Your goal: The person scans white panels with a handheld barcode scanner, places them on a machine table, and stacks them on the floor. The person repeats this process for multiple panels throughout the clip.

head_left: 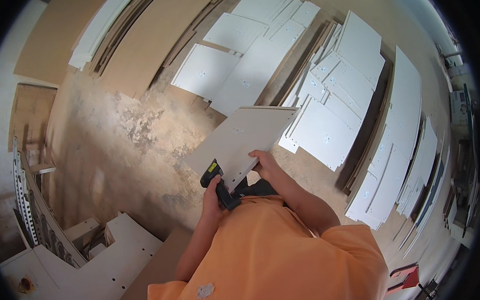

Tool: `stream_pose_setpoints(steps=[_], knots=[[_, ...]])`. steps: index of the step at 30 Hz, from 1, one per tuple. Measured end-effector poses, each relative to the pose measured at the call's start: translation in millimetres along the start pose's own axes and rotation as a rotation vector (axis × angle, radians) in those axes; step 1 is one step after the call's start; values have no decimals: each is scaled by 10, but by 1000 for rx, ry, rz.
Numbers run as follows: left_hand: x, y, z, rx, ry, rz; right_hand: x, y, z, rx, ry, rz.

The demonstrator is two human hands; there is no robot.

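Note:
My left hand [212, 195] is closed round the handle of a black handheld scanner [227, 196] with a yellow-green patch on its top. The scanner's head lies close to the near left part of a pale grey-white panel [234, 142]. My right hand [264, 164] grips that panel by its near right edge, where a few dark drilled holes show. The panel is tilted in front of my body, and a small label sits on its face. Whether my left hand also touches the panel, I cannot tell.
Low stacks of white panels [326, 114] stand in rows ahead and to the right, many with small labels. Large brown boards [135, 46] lie at the far left. A white machine table [94, 274] is at the near left, a red object [406, 277] at the near right.

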State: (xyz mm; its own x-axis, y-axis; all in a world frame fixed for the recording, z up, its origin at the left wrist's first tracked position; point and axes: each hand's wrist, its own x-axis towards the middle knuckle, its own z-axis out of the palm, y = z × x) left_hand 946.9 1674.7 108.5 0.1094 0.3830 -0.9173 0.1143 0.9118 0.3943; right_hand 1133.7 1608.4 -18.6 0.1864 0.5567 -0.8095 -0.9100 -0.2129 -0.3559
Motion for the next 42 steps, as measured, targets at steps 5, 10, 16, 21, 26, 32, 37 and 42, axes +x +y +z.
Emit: stream_pose_setpoints(steps=[5,10,16,21,26,32,37,42], knots=[[461,765,193,152,-59,-163,540,-518,396,-82,133,-57],[837,1506,420,231,-131,-24,1154,-1275,659,-40,158,-83],[1252,2186,252,250,172,98,2171,-2242,666,77,175,-201],[1504,2166,272,62,575,124,3259,-3396,470,48,190,-214],[1768,2034,1127,361,844,-214,4739,-4569,124,64,178,-238],[2278,2524,2447,734,512,-248,6306,-5422,138,395,186,-480],[2512,2825,3077,855,409,-245,7174,-5508,390,563,267,-356],[2602,2943,3331,911,381,-268,7853,-5794,606,648,354,-346]])
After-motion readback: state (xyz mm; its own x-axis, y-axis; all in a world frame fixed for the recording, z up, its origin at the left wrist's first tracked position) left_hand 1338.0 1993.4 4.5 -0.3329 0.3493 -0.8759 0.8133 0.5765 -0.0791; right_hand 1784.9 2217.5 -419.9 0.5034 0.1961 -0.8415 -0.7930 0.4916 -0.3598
